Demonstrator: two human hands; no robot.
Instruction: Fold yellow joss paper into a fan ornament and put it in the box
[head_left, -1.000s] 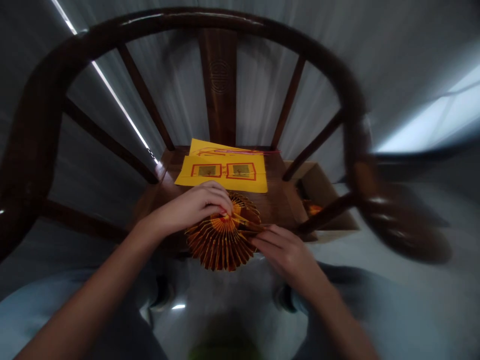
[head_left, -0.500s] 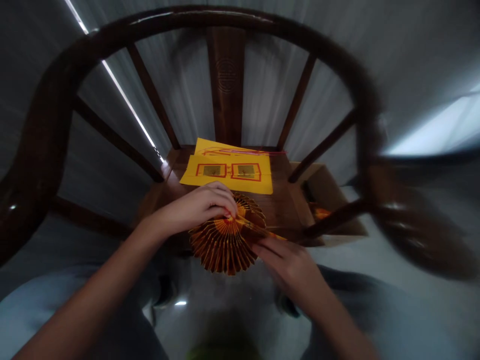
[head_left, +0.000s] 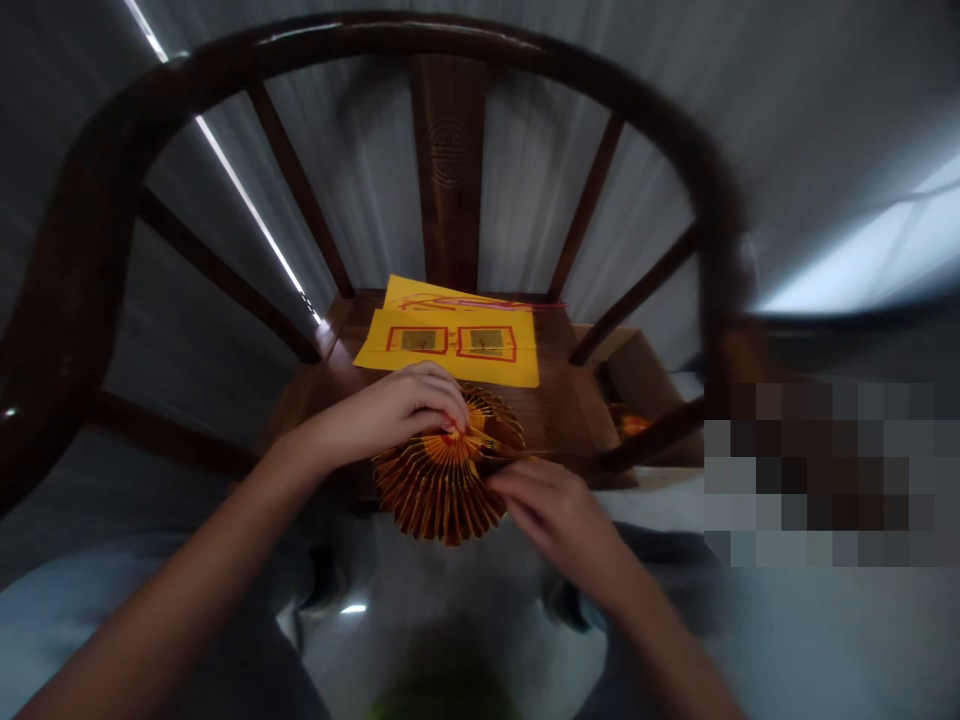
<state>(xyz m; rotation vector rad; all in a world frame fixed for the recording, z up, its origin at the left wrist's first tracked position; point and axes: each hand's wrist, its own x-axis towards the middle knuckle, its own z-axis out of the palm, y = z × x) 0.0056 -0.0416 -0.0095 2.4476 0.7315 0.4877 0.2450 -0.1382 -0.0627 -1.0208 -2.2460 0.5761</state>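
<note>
A round rosette of pleated orange-gold paper [head_left: 442,495] is held over the front edge of the wooden chair seat. My left hand [head_left: 424,405] pinches it near its centre, where a bit of red shows at the fingertips. At its right side my right hand [head_left: 544,495] has its fingers closed on the paper's pleated edge. Just beyond the hands lie yellow paper sheets [head_left: 480,370] with red-framed printed squares. Thin pink-red strings [head_left: 480,303] rest across the rear sheet.
The dark chair's curved rail [head_left: 390,32] and slanted spindles surround the seat [head_left: 555,420]. An open cardboard box [head_left: 652,375] with something orange inside stands right of the seat. Both my knees flank the chair front.
My right hand has shifted slightly left and up along the rosette's right edge. My left hand keeps its pinch at the centre. The whole view has drifted a little.
</note>
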